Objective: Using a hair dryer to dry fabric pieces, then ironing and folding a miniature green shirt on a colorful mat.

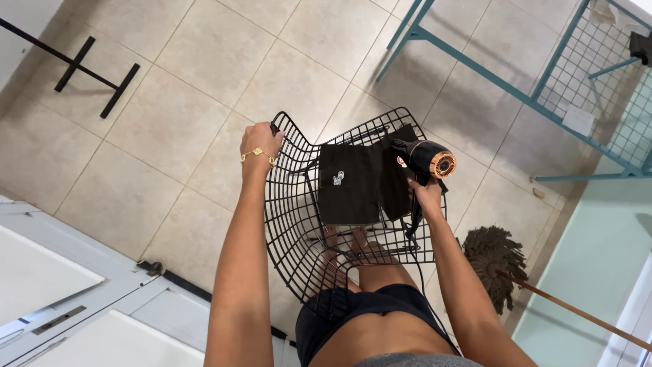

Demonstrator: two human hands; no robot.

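Observation:
A black wire chair point(292, 224) stands in front of me on the tiled floor. My left hand point(261, 141), with a gold bracelet on the wrist, grips the top rim of the chair's back. A black garment point(350, 182) with a small white patch lies spread on the chair's seat. My right hand point(426, 194) holds a black hair dryer point(426, 158) by its handle, its copper-coloured nozzle turned to the right, just above the garment's right side. The dryer's cord hangs down beside the chair. My bare feet show through the wires.
A teal metal frame with wire mesh point(584, 75) stands at the upper right. A mop head point(494, 255) with a wooden handle lies at the right. A black stand foot point(95, 75) is at the upper left, a white door frame point(81, 285) at the lower left.

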